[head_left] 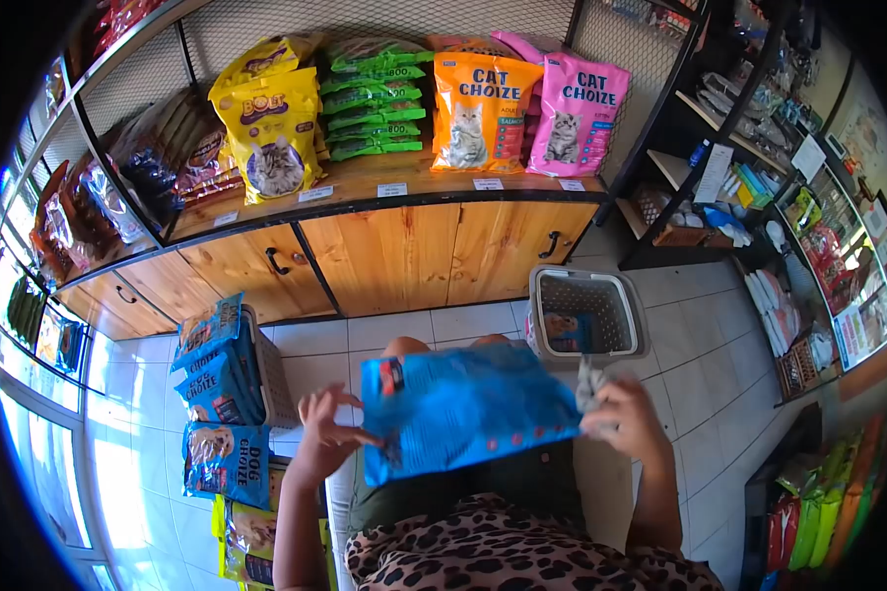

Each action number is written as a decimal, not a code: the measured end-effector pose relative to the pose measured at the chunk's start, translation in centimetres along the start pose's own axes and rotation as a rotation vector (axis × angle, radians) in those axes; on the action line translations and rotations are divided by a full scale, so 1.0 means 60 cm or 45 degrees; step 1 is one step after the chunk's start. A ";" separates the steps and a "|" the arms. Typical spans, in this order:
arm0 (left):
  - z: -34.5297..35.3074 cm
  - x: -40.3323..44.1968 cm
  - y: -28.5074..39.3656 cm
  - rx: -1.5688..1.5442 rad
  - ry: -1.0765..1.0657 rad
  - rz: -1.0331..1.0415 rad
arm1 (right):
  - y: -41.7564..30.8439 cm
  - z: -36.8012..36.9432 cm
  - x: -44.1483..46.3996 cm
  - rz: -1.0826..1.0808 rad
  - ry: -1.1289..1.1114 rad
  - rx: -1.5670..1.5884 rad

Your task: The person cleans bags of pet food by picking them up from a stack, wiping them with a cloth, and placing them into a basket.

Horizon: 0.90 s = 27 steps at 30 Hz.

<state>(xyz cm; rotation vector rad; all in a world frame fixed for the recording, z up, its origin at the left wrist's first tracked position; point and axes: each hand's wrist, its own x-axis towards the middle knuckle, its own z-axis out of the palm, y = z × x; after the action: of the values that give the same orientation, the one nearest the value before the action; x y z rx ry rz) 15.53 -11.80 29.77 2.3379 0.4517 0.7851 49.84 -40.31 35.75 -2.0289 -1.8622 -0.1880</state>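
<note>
Head view: the blue bag [468, 404] lies between the two hands, above the lap, with its long axis running left to right. The left hand [327, 428] is at the left end, fingers spread wide; contact with the bag edge cannot be confirmed. The right hand [621, 419] is at the right end, closed around a grey cloth [589, 382]; its grip on the bag is unclear. The bag is glossy, creased plastic, with small red marks along the near edge.
</note>
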 end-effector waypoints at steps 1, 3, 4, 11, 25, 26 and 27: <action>0.008 -0.026 0.004 0.171 -0.229 -0.095 | 0.004 0.016 -0.027 0.100 -0.256 0.194; 0.014 -0.042 0.006 0.339 -0.474 -0.192 | 0.011 0.039 -0.068 0.294 -0.412 0.358; 0.018 -0.042 0.007 0.344 -0.402 -0.212 | 0.012 0.045 -0.078 0.380 -0.311 0.322; 0.165 0.022 0.077 -0.143 -0.077 -0.282 | -0.079 0.133 0.105 0.368 0.265 1.202; 0.231 0.010 0.071 0.575 -0.140 -0.355 | -0.057 0.193 0.145 0.364 0.173 0.543; 0.229 0.005 0.074 0.595 -0.171 -0.355 | -0.105 0.198 0.138 0.069 0.049 0.392; 0.228 0.004 0.075 0.620 -0.197 -0.349 | -0.139 0.196 0.136 -0.228 -0.067 0.238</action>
<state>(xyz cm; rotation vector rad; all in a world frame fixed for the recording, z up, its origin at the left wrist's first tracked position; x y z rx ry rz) 24.88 -21.19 24.22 2.6688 0.9575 0.3879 40.79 -28.01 29.32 -1.7599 -2.0133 -0.0066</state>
